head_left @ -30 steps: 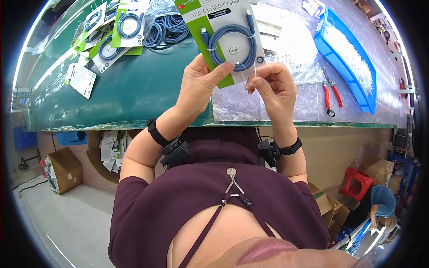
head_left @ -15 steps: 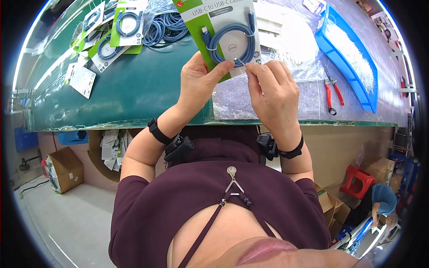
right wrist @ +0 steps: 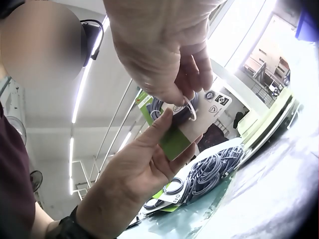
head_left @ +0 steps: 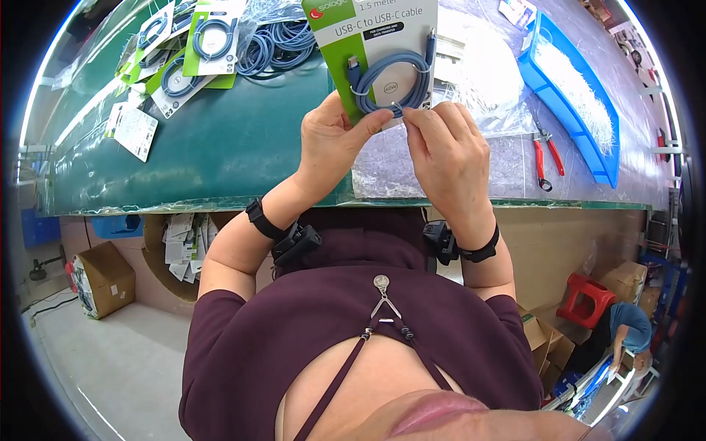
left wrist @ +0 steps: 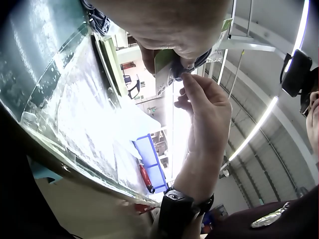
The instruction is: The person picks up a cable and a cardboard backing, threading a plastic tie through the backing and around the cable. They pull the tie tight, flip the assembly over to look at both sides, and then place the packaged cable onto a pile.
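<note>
My left hand (head_left: pixel 323 143) grips the lower left edge of a green and white cable card (head_left: pixel 337 70), thumb on its front. The card is raised over the table's front part, and its print reads USB-C to USB-C cable. A coiled blue USB-C cable (head_left: pixel 365 72) lies against it, bound by white ties at its sides. At the bottom of the coil, my right hand (head_left: pixel 452 147) pinches a thin white tie (right wrist: pixel 193 113) between thumb and forefinger, close beside the left thumb. In the right wrist view that tie makes a loop over the cable.
Carded cables (head_left: pixel 213 44) and loose blue coils (head_left: pixel 276 50) lie at the back left. To the right are red-handled cutters (head_left: pixel 543 165), a blue tray (head_left: pixel 604 163) of white ties, and a pile of white strands (head_left: pixel 489 73). Another person (head_left: pixel 631 327) is at the lower right.
My right hand has turned over, from palm up at the card's lower right edge to back up at the coil's bottom. The card has shifted slightly right in my left hand.
</note>
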Demonstrator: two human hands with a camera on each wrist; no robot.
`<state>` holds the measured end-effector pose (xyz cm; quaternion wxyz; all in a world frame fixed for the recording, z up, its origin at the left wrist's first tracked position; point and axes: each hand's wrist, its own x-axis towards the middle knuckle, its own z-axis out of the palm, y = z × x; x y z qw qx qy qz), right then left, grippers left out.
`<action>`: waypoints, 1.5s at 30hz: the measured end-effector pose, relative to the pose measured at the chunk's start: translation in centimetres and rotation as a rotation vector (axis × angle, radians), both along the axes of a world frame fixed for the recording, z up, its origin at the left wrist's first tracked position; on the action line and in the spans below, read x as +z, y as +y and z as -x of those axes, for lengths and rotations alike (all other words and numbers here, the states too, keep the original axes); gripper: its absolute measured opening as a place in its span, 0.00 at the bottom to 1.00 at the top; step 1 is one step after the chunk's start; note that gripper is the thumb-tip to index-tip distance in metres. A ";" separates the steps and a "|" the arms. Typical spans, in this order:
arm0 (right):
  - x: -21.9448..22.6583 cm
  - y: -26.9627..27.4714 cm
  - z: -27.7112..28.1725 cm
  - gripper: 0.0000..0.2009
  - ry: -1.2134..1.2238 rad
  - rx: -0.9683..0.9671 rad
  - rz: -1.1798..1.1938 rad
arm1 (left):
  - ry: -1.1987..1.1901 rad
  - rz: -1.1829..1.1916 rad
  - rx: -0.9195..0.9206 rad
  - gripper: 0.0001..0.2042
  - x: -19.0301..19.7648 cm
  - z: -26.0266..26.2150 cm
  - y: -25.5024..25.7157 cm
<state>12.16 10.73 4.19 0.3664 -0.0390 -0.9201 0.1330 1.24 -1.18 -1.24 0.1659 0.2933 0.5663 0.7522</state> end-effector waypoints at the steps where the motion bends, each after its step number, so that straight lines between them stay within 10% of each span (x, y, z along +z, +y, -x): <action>1: 0.0 -0.1 0.0 0.07 -0.009 -0.001 0.001 | 0.004 0.000 0.003 0.11 -0.1 0.0 0.0; 7: 0.1 -0.3 -0.2 0.07 -0.030 -0.015 -0.019 | 0.080 0.014 0.023 0.11 -0.1 -0.1 -0.2; 15: -0.8 -0.7 -1.3 0.09 0.060 0.050 0.046 | 0.866 0.009 0.170 0.16 1.3 -0.4 -0.9; 27: -3.4 -0.5 -5.6 0.11 0.294 0.104 1.892 | 1.324 -0.015 0.237 0.16 2.9 0.1 -1.9; 29: -4.5 6.0 -4.5 0.14 0.101 0.399 0.632 | 0.971 -0.082 0.009 0.16 2.7 0.4 -2.4; 38: -3.4 4.9 0.0 0.12 -0.024 0.770 0.788 | -0.082 -0.095 -0.413 0.18 1.1 -0.8 -3.1; 45: -5.6 4.4 0.5 0.21 -0.023 0.730 1.296 | -0.263 -0.116 -0.431 0.17 0.8 -0.7 -2.7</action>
